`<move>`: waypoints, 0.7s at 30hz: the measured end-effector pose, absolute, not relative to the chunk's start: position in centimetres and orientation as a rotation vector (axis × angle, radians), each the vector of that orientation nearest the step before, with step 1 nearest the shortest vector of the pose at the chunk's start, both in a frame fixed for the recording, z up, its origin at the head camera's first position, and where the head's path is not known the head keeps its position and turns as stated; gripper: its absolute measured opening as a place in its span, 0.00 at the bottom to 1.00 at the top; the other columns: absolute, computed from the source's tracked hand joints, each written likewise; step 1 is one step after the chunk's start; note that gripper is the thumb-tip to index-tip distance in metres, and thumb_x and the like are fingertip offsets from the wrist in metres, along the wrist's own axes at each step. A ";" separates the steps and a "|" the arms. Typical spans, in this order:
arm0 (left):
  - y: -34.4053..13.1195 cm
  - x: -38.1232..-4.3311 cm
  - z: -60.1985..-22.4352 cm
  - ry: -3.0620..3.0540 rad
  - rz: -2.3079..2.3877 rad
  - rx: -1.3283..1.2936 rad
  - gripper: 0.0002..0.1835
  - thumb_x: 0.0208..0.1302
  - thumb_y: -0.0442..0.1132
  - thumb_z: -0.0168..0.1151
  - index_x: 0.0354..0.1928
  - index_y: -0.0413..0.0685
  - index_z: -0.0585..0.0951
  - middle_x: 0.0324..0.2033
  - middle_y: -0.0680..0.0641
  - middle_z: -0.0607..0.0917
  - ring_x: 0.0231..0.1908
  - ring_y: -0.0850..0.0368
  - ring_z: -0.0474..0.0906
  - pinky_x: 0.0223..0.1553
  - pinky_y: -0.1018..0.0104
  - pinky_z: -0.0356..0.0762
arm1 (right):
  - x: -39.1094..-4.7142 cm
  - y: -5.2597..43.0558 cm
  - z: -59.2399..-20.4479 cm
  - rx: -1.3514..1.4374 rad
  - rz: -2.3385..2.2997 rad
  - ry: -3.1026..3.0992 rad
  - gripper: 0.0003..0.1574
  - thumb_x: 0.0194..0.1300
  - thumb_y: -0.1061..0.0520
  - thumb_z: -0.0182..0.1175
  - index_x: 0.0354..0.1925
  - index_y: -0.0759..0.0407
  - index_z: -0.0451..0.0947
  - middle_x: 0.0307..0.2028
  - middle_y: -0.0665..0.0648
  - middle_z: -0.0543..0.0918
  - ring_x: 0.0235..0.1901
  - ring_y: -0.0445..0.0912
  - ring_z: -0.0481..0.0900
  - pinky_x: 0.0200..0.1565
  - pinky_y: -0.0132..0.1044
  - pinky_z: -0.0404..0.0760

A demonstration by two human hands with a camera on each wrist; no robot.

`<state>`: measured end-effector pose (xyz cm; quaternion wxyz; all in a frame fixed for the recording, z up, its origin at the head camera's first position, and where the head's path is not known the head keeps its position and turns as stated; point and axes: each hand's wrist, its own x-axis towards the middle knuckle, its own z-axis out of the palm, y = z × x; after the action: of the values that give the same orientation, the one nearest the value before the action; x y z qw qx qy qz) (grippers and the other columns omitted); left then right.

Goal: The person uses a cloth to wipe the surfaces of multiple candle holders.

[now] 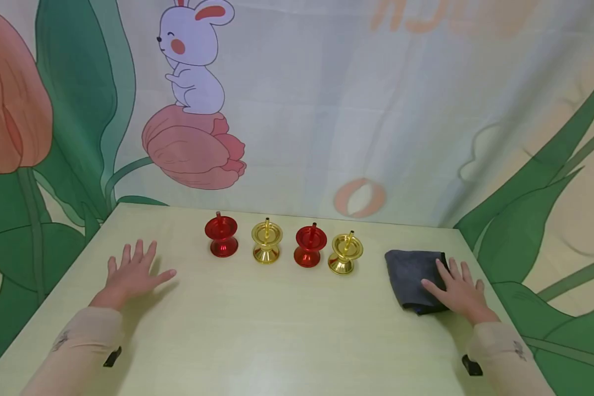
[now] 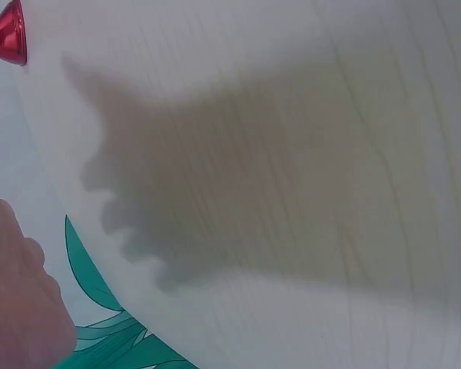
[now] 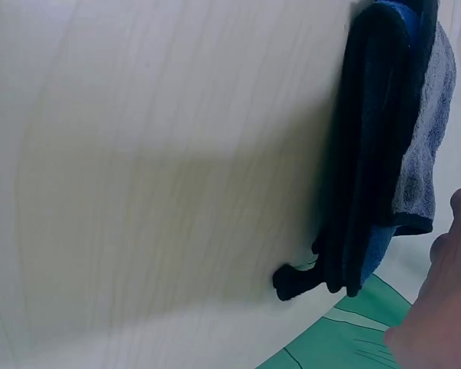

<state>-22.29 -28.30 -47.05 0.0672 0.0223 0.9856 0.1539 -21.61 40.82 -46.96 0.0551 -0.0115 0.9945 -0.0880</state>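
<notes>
My left hand (image 1: 132,276) hovers over the left part of the table with its fingers spread, holding nothing; its shadow falls on the wood in the left wrist view. On the right, my right hand (image 1: 459,290) has its fingers spread and overlaps the right edge of a folded grey cloth (image 1: 412,278) in the head view. The right wrist view shows the cloth's dark-edged, blue-lined folds (image 3: 376,154) beside the fingers. Between the hands stand a red candle holder (image 1: 221,235), a gold one (image 1: 267,241), another red one (image 1: 310,245) and another gold one (image 1: 345,252).
The pale wooden table (image 1: 267,330) ends at a back edge just behind the holders. Behind it hangs a cloth backdrop (image 1: 297,110) printed with a rabbit, tulips and green leaves.
</notes>
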 end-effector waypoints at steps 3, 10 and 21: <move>-28.3 -22.3 -47.1 2.934 0.470 0.064 0.55 0.51 0.71 0.46 0.67 0.36 0.41 0.63 0.26 0.37 0.61 0.26 0.27 0.51 0.28 0.19 | -21.5 40.7 -46.9 -0.031 -0.265 2.996 0.55 0.56 0.25 0.38 0.68 0.57 0.37 0.66 0.71 0.35 0.64 0.68 0.28 0.50 0.74 0.30; -28.1 -22.4 -47.4 2.887 0.458 0.071 0.56 0.50 0.73 0.44 0.67 0.37 0.40 0.63 0.25 0.35 0.61 0.25 0.26 0.50 0.29 0.17 | -21.1 40.5 -46.8 -0.031 -0.265 2.968 0.56 0.56 0.26 0.40 0.68 0.58 0.39 0.66 0.71 0.35 0.64 0.68 0.29 0.50 0.74 0.31; -26.0 -24.0 -46.4 2.909 0.470 0.117 0.57 0.49 0.72 0.45 0.67 0.39 0.38 0.64 0.28 0.36 0.61 0.27 0.27 0.52 0.29 0.20 | -22.5 39.1 -46.9 -0.136 -0.203 3.028 0.57 0.54 0.25 0.41 0.68 0.56 0.39 0.67 0.70 0.38 0.65 0.66 0.31 0.52 0.73 0.34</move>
<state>-24.03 -26.01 -46.45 0.0961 0.0393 0.9818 0.1587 -22.49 39.12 -46.86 0.0517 -0.0448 0.9954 -0.0669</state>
